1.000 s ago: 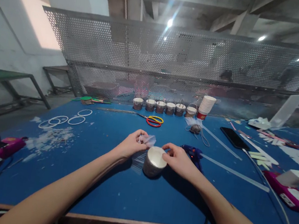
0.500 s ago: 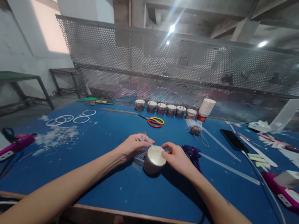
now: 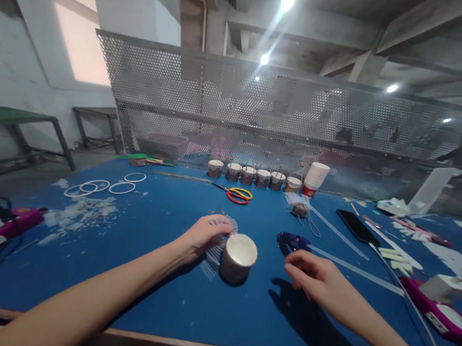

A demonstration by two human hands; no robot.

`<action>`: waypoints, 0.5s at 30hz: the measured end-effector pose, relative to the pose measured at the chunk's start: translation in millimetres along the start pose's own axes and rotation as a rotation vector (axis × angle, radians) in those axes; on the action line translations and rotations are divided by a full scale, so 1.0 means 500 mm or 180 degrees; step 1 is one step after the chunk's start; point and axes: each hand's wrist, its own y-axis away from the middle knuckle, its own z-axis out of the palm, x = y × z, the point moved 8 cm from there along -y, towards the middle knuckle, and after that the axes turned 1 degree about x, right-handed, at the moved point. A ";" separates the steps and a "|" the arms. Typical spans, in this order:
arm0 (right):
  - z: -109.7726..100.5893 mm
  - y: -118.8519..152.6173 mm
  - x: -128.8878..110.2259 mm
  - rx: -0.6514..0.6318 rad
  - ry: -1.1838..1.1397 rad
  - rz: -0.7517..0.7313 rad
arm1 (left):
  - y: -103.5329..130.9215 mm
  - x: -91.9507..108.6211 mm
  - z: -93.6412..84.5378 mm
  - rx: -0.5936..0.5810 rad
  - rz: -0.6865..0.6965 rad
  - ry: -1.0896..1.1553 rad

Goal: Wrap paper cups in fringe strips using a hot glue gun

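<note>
A wrapped paper cup (image 3: 238, 260) stands upright on the blue table, its white inside facing up. Just left of it, my left hand (image 3: 209, 232) pinches a strip of sheer pleated ribbon (image 3: 213, 258), which trails down along the cup's left side. My right hand (image 3: 312, 274) is apart from the cup, fingers loosely curved with a gap between thumb and fingers, and nothing shows in it. Right beside its fingertips lies a dark blue glue gun (image 3: 295, 242), partly covered by that hand.
Behind are several decorated cups (image 3: 262, 178), a paper cup stack (image 3: 316, 178), scissors (image 3: 239, 195) and a twine ball (image 3: 300, 210). White rings (image 3: 122, 187) lie left. A phone (image 3: 358, 227) and power strips (image 3: 438, 311) are right; mesh (image 3: 224, 93) borders the back.
My right hand has let go of the cup and moved right, near the glue gun, its fingers opening. My left hand remains on the ribbon beside the cup. The view has shifted slightly.
</note>
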 end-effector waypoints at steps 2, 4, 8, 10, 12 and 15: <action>-0.016 0.033 0.045 -0.0095 0.0238 0.0226 | -0.002 -0.001 -0.001 0.0021 -0.0018 0.0025; -0.037 0.044 0.083 -0.0008 0.0532 0.0340 | -0.003 -0.002 0.000 0.0035 -0.0029 0.0036; -0.087 0.008 0.123 0.0689 0.0736 0.0404 | -0.003 -0.001 0.000 0.0047 -0.0020 0.0023; -0.088 -0.023 0.126 0.0706 0.0615 0.0403 | -0.003 0.001 -0.001 0.0052 -0.0016 0.0013; -0.075 -0.048 0.119 0.0569 0.0508 0.0307 | -0.001 0.004 -0.002 0.0045 -0.0028 0.0002; -0.053 -0.066 0.111 0.0547 0.0377 0.0173 | 0.001 0.005 -0.003 0.0011 -0.0079 -0.0021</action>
